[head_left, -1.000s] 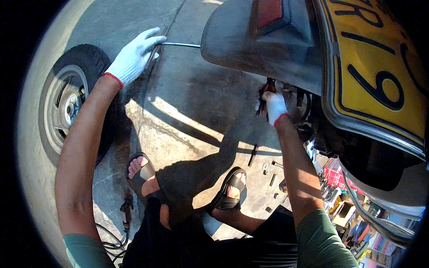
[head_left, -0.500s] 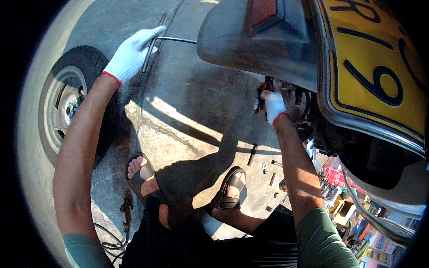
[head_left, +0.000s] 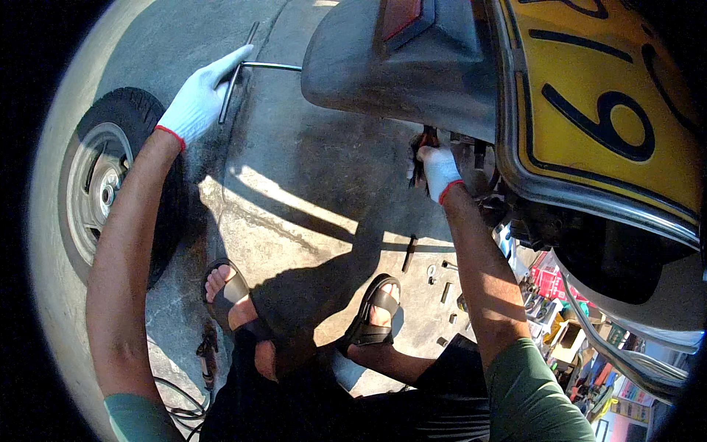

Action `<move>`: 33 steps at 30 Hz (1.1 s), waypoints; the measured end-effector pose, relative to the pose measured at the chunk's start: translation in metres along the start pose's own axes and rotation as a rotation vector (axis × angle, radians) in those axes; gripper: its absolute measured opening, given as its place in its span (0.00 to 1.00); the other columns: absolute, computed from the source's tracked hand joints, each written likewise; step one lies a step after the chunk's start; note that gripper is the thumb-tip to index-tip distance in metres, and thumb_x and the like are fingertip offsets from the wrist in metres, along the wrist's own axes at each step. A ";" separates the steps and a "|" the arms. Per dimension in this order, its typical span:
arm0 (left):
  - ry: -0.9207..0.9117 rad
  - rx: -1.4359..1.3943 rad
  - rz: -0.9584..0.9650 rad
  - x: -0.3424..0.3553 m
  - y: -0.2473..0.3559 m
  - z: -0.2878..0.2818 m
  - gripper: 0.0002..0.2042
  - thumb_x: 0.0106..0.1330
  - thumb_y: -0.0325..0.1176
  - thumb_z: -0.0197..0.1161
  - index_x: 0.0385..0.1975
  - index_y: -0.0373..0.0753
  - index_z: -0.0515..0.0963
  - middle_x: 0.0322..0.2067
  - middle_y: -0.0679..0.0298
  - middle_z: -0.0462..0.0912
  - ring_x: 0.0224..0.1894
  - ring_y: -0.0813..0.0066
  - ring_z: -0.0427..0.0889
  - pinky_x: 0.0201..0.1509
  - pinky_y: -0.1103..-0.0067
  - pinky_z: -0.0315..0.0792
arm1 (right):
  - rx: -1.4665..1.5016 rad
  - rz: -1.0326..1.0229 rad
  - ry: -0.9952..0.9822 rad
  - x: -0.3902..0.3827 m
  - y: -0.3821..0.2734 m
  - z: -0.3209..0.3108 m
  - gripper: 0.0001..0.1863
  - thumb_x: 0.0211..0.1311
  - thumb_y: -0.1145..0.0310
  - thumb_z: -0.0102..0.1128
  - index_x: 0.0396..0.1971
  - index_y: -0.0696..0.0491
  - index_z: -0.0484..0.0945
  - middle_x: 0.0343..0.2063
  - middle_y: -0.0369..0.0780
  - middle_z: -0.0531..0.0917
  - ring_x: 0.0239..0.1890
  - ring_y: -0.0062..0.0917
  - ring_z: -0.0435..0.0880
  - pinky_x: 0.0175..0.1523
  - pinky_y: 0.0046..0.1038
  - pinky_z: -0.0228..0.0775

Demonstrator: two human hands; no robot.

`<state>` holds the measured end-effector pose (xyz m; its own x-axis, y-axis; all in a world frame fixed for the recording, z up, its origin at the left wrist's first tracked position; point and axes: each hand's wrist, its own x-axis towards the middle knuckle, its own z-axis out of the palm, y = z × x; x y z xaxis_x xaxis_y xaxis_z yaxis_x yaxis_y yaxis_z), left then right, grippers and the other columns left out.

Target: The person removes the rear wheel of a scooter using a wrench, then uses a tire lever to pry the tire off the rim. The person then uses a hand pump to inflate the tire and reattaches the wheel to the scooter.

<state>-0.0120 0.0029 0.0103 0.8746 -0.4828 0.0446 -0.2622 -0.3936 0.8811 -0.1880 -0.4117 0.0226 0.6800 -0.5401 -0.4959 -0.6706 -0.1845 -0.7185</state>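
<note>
My left hand (head_left: 199,96), in a white knit glove with a red cuff, is closed around the crossbar of a T-handle wrench (head_left: 229,85). Its shiny shaft runs right and disappears behind a dark plastic rear fender (head_left: 398,70). My right hand (head_left: 440,168), gloved the same way, grips a dark, brownish part (head_left: 418,158) just beneath the fender. The glove and shadow hide much of that part, so I cannot make out its kind. Above and right of this hand are a red reflector (head_left: 401,16) and a yellow number plate (head_left: 589,110) in a metal frame.
A wheel with its tire (head_left: 158,184) is beside my left forearm. Several small metal pieces and a dark rod (head_left: 409,254) lie on the concrete near my right foot. An air tool (head_left: 208,357) with a hose is at lower left. Boxes and tools (head_left: 567,346) crowd the lower right.
The whole view has shifted, so the fender, plate and hands appear a little farther left. Both hands keep their grips; any turning of the wrench is too slight to tell.
</note>
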 end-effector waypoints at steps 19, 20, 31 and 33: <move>0.075 0.433 0.377 -0.005 0.004 0.003 0.20 0.66 0.25 0.57 0.58 0.37 0.72 0.54 0.46 0.78 0.59 0.50 0.76 0.64 0.68 0.67 | 0.037 -0.023 0.026 0.006 0.015 -0.010 0.07 0.61 0.70 0.51 0.37 0.53 0.75 0.24 0.37 0.76 0.23 0.28 0.77 0.23 0.34 0.68; 0.153 0.511 0.531 -0.002 0.000 0.002 0.16 0.69 0.32 0.56 0.54 0.37 0.74 0.48 0.47 0.82 0.54 0.48 0.79 0.60 0.66 0.70 | 0.037 -0.042 0.028 0.004 0.010 -0.005 0.07 0.61 0.70 0.51 0.36 0.53 0.75 0.24 0.37 0.76 0.22 0.28 0.76 0.22 0.34 0.68; -0.095 -0.067 -0.113 -0.001 -0.004 0.003 0.17 0.69 0.26 0.51 0.57 0.35 0.73 0.44 0.50 0.82 0.45 0.58 0.83 0.56 0.72 0.71 | 0.025 0.004 -0.048 0.001 0.007 -0.002 0.06 0.60 0.70 0.51 0.33 0.54 0.75 0.22 0.36 0.76 0.19 0.28 0.76 0.21 0.33 0.67; 0.069 0.335 0.232 -0.006 -0.004 0.004 0.17 0.68 0.23 0.52 0.57 0.36 0.73 0.53 0.50 0.79 0.59 0.58 0.76 0.63 0.72 0.67 | -0.014 -0.004 -0.031 0.004 0.008 -0.006 0.06 0.60 0.70 0.51 0.34 0.54 0.76 0.23 0.36 0.76 0.20 0.27 0.76 0.23 0.33 0.67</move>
<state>-0.0172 0.0045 0.0045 0.7990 -0.5394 0.2659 -0.5641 -0.5188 0.6423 -0.1924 -0.4203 0.0173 0.6913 -0.5137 -0.5082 -0.6718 -0.1978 -0.7139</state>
